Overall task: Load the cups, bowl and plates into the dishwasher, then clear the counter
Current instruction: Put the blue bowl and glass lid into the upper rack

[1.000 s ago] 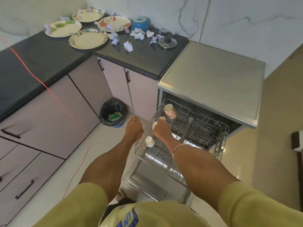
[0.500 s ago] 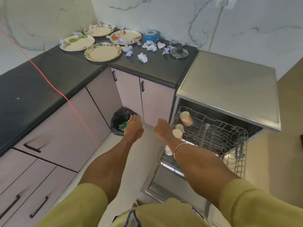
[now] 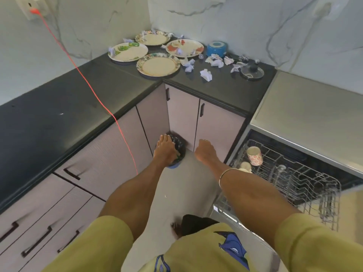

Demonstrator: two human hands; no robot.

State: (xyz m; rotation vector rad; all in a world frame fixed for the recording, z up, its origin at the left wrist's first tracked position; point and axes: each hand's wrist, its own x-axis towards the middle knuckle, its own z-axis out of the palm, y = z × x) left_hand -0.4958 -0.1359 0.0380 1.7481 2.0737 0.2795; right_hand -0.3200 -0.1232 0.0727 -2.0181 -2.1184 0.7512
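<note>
Several patterned plates sit in the counter's far corner, the nearest plate (image 3: pixel 158 64) at the front. A blue bowl (image 3: pixel 216 48) stands to their right. The dishwasher's upper rack (image 3: pixel 306 179) is pulled out at the right, with a flowered cup (image 3: pixel 254 156) and a cream cup (image 3: pixel 245 166) in it. My left hand (image 3: pixel 164 149) and my right hand (image 3: pixel 206 151) are both stretched forward over the floor, fingers straight, holding nothing. My right hand is just left of the rack.
Crumpled paper scraps (image 3: pixel 206 75) and a glass pot lid (image 3: pixel 252 71) lie on the black counter (image 3: pixel 59 107). A black-lined bin (image 3: pixel 179 148) stands on the floor in the corner, partly behind my left hand. A red cable (image 3: pixel 94 95) hangs from a wall socket across the cabinets.
My right hand has left the cups in the rack and drawn away to the left. My view has swung left and up toward the counter corner.
</note>
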